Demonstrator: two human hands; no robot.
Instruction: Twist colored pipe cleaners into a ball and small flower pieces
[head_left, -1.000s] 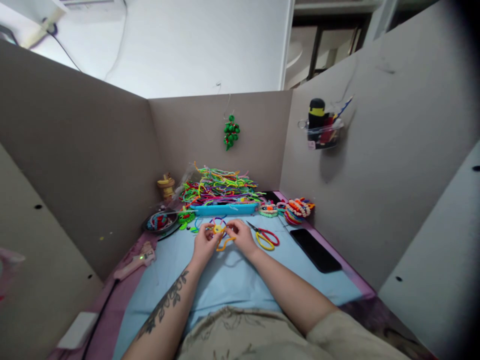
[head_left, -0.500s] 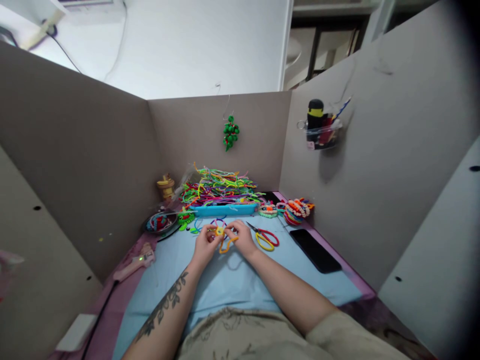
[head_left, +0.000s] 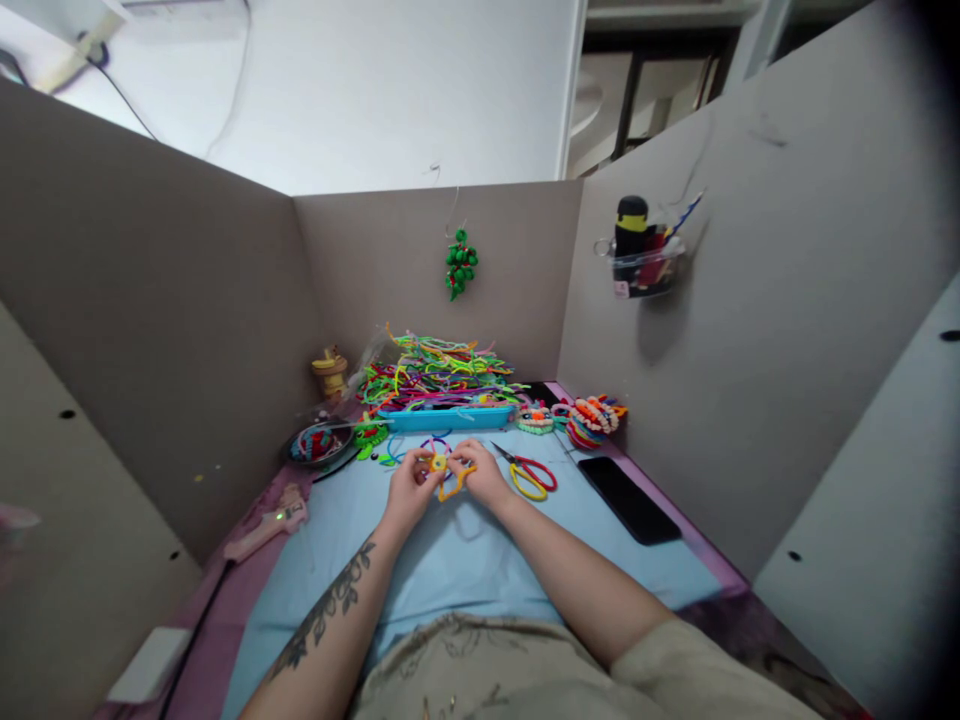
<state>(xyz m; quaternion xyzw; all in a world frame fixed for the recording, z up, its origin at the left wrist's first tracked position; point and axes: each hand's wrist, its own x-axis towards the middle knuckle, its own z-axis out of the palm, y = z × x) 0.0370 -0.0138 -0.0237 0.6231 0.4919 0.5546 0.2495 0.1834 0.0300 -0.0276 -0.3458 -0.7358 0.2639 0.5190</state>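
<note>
Between my two hands is a small yellow-orange pipe-cleaner piece (head_left: 439, 463) with a pale centre. My left hand (head_left: 412, 484) pinches its left side with thumb and fingers. On the other side my right hand (head_left: 480, 474) has its fingers closed at the piece's right edge. An orange pipe-cleaner tail (head_left: 450, 493) loops down from there, below the fingertips. Just behind the hands, purple and blue pipe cleaners (head_left: 436, 441) lie curved on the blue cloth (head_left: 450, 570). Scissors (head_left: 531, 477) with red and yellow handles rest right of my right hand.
A blue tray (head_left: 450, 419) heaped with colourful pipe cleaners (head_left: 442, 370) stands at the back. Left are a dark bowl (head_left: 319, 460) and a pink glue gun (head_left: 270, 527). Right are woven figures (head_left: 592, 421) and a black phone (head_left: 628, 500). Grey panels (head_left: 442, 280) enclose the desk.
The orange tail under my right hand has shifted slightly and bends more sharply. Both hands stay nearly in place, holding the yellow-orange piece. The camera view has moved a little.
</note>
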